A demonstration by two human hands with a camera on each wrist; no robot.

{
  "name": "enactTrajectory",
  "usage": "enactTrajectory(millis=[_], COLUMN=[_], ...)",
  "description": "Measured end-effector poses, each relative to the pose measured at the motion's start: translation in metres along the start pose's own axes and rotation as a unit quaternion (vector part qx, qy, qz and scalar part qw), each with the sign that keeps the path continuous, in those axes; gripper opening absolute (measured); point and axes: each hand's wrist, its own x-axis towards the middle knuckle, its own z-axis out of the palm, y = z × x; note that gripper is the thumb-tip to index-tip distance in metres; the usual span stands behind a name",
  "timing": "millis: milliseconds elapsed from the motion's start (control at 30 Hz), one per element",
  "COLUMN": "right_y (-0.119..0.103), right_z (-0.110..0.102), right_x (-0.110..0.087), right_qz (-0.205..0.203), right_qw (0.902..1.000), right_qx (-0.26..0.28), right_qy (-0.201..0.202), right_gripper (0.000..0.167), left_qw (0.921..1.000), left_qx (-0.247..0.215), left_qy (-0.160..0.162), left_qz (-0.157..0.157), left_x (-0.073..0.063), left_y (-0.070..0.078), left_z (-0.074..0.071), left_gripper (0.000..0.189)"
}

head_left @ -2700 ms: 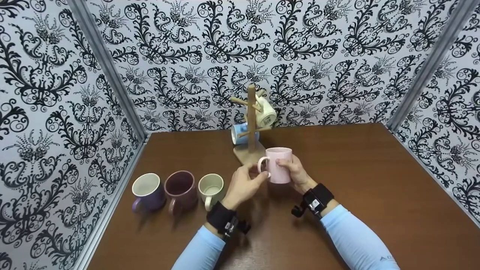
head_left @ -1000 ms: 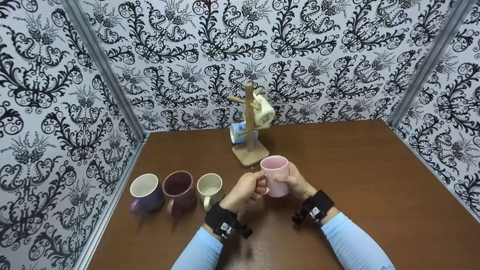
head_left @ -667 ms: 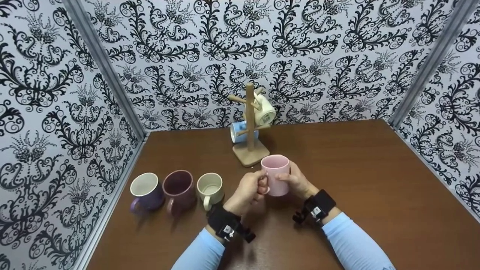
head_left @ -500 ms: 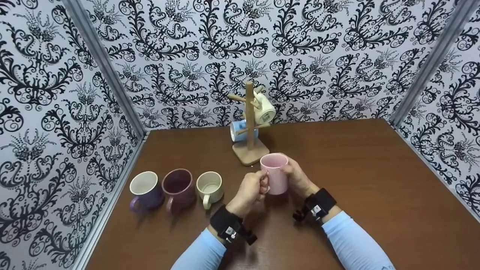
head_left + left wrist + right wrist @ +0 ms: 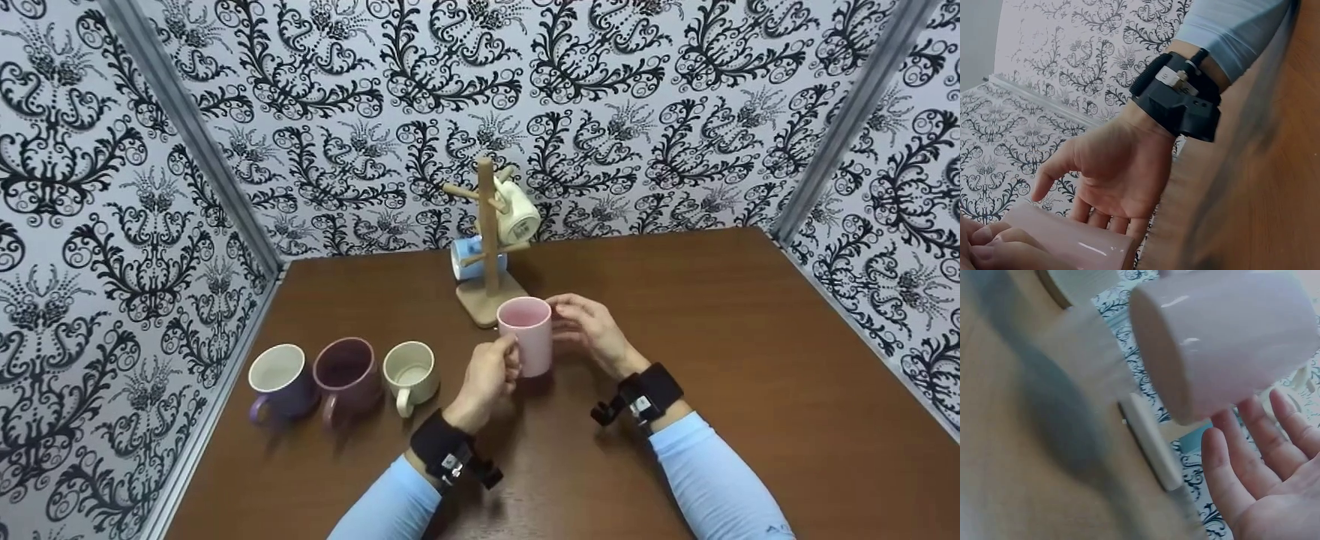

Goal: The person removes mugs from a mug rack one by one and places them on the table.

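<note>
The left hand (image 5: 487, 375) has its fingers curled round the handle of the pink mug (image 5: 534, 352), which is roughly upright in front of the wooden stand (image 5: 488, 232). The right hand (image 5: 600, 334) is relaxed, fingers slightly spread just beside the mug's far side; whether the fingertips touch it, I cannot tell. On the left wristband (image 5: 1171, 101) a white label (image 5: 1168, 76) carries unreadable characters. Dark lettering on the right sleeve (image 5: 720, 480) is too small to read. Behind, a cream mug (image 5: 519, 214) hangs from the stand, its base bearing an illegible printed mark.
</note>
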Motion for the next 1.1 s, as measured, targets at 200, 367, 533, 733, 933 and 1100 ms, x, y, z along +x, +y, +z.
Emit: enactTrajectory(millis=[200, 367, 533, 733, 933, 1100], right_y=[-0.007, -0.012, -0.017, -0.021, -0.022, -0.023], right_z=[0.002, 0.000, -0.004, -0.010, -0.013, -0.013], right_x=[0.003, 0.002, -0.004, -0.015, -0.022, -0.021], right_qz=[0.014, 0.004, -0.018, -0.006, 0.016, 0.017], right_qw=[0.9967, 0.9825, 0.9407, 0.8805, 0.8564, 0.8492], right_qx=[-0.079, -0.185, -0.339, -0.471, -0.509, -0.520], right_qy=[0.013, 0.016, -0.002, -0.055, -0.084, -0.093], right_gripper=[0.039, 0.036, 0.034, 0.043, 0.047, 0.050], left_qw=[0.9997, 0.9990, 0.9981, 0.9957, 0.9934, 0.9910], left_qx=[0.000, 0.012, 0.022, 0.036, 0.053, 0.062], left_qy=[0.022, 0.042, 0.056, 0.079, 0.096, 0.114], left_qz=[0.010, 0.011, 0.015, 0.032, 0.034, 0.033], left_x=[-0.002, -0.006, -0.010, -0.014, -0.018, -0.022], left_y=[0.000, -0.002, -0.007, -0.014, -0.020, -0.024], left_z=[-0.005, -0.007, -0.011, -0.016, -0.021, -0.024], left_gripper=[0.049, 0.050, 0.052, 0.052, 0.051, 0.052])
